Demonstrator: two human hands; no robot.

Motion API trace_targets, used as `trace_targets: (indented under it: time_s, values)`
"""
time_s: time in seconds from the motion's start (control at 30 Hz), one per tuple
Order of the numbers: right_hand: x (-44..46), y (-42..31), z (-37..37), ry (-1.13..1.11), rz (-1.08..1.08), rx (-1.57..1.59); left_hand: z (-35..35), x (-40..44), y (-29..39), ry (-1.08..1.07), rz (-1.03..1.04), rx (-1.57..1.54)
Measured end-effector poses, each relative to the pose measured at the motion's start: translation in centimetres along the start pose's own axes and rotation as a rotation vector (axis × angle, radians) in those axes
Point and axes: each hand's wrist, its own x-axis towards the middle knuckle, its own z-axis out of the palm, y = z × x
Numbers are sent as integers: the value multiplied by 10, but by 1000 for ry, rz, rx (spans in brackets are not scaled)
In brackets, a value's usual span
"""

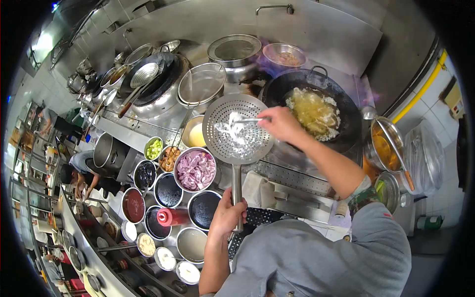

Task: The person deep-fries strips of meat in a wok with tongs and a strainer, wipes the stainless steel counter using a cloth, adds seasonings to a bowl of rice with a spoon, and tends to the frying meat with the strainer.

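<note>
My left hand (pixel 230 214) is closed round the long metal handle of a large perforated skimmer (pixel 258 141), whose round bowl is held level beside the wok. White, floury-looking pieces (pixel 236 129) lie in the bowl. Over the skimmer, my right hand (pixel 283 123) grips a thin metal utensil (pixel 251 120); its tip is at the white pieces, and I cannot tell whether it is a spoon or tongs. Just beyond that hand is a black wok (pixel 278 88) with bubbling yellow oil (pixel 316 115) and pale froth.
A bowl of sliced onions (pixel 196 169), sauce pots and a red squeeze bottle (pixel 173 217) crowd the left. Behind stand a wire strainer (pixel 202 83) and a lidded pot (pixel 234 48). At right is a steel bowl (pixel 387 141) with a ladle. Several people work far left.
</note>
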Motion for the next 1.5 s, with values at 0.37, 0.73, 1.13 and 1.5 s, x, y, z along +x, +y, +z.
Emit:
trace_targets:
  time_s: [0.37, 0.73, 1.13, 1.5]
  values:
    - [-58, 76, -183, 199, 243, -243, -6, 10, 5, -1, 37, -21]
    - [-87, 187, -138, 38, 410, -510, -4, 8, 4, -12, 32, 10]
    - [-26, 13, -86, -48, 69, -235, 7, -3, 0, 60, 6, -31]
    - [10, -9, 22, -50, -198, -174, 6, -9, -3, 9, 42, 9]
